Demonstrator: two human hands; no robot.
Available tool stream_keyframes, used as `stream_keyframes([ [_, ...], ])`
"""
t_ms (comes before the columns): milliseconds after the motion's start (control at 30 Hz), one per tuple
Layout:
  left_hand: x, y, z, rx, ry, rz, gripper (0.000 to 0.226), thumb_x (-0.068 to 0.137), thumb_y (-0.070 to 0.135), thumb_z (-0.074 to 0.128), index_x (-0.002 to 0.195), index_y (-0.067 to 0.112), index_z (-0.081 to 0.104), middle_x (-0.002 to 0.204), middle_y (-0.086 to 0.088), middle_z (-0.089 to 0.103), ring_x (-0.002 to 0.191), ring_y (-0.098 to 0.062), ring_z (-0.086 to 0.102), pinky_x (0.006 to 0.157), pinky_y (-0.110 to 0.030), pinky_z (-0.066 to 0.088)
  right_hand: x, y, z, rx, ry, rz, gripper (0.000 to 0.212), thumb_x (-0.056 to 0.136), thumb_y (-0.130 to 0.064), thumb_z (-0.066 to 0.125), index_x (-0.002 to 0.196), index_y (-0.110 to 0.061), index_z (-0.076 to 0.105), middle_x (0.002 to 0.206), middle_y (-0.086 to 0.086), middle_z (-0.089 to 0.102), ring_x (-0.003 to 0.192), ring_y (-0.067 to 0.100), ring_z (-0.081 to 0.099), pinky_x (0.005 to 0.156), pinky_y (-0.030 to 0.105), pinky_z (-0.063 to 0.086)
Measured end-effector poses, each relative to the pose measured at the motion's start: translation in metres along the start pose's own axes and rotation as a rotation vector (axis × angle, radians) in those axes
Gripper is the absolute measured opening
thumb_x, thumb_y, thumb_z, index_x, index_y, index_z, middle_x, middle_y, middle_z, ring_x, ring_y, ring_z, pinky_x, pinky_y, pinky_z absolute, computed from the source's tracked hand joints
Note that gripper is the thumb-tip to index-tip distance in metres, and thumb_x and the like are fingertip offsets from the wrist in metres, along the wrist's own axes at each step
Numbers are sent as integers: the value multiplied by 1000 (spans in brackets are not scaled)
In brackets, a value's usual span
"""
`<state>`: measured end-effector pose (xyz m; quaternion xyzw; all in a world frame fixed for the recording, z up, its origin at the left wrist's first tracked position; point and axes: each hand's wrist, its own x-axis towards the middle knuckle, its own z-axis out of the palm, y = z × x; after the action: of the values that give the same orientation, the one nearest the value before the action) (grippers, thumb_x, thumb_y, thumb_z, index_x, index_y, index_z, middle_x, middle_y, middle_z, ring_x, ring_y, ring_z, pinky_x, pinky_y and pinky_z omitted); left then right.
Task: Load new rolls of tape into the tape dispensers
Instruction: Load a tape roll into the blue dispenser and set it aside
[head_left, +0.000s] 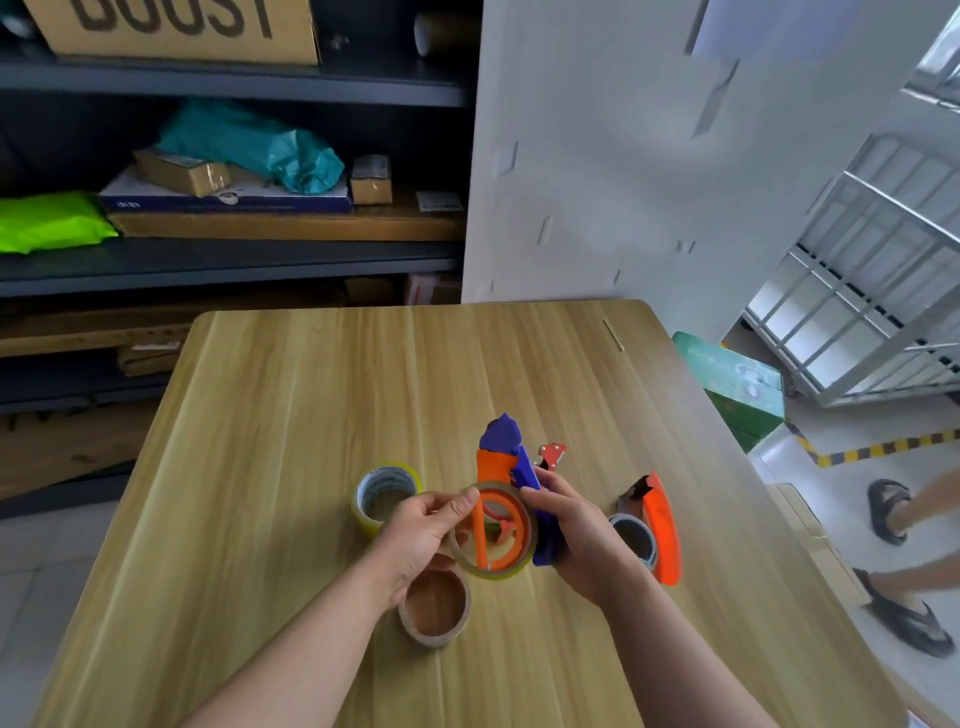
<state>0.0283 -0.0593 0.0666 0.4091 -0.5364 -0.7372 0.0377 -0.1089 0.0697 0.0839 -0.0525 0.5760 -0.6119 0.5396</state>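
Over the wooden table (291, 415), my right hand (582, 535) grips a blue and orange tape dispenser (511, 462) by its lower body. My left hand (423, 535) pinches the rim of a thin clear tape roll (493, 571) that sits over the dispenser's orange wheel. A second orange dispenser (662, 525) with a roll on it lies on the table to the right. On the table to the left stands a yellowish tape roll (384, 496). A brown cardboard core (435, 608) lies below my left hand.
Dark shelves (234, 260) with boxes and bags stand behind the table on the left. A white wall panel (649, 156) rises behind it. On the right are a green box (737, 384), a metal cage cart (872, 291) and a person's sandalled feet (898, 561).
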Motion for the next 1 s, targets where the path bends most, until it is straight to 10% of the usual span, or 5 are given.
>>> stream_keyframes([
  [333, -2, -5, -3, -241, -94, -9, 54, 77, 47, 68, 114, 7, 60, 96, -11, 73, 82, -21, 69, 71, -35, 53, 3, -5, -5, -52, -41, 68, 45, 85, -33, 71, 117, -3, 65, 115, 19, 71, 97, 30, 70, 89, 42, 56],
  [633, 4, 6, -9, 300, 11, 510, 39, 94, 9, 56, 102, 46, 65, 100, 21, 72, 101, 0, 66, 88, -17, 51, 7, -14, -10, 17, -64, 65, 48, 81, -43, 68, 106, -2, 74, 103, 18, 72, 82, 25, 71, 69, 34, 59],
  [833, 4, 12, -11, 551, 153, 774, 19, 89, 23, 61, 102, 24, 74, 74, 29, 67, 69, 8, 64, 63, -6, 46, 6, -20, -9, 32, -61, 101, 50, 80, -48, 69, 103, -4, 74, 107, 19, 69, 90, 28, 65, 77, 37, 57],
  [1000, -5, 15, -11, 580, 86, 807, 34, 85, 31, 56, 116, 22, 69, 95, 25, 72, 89, 8, 66, 78, -8, 49, 4, -25, -12, 77, -53, 110, 43, 84, -48, 64, 94, -9, 78, 104, 16, 73, 84, 25, 72, 68, 34, 60],
])
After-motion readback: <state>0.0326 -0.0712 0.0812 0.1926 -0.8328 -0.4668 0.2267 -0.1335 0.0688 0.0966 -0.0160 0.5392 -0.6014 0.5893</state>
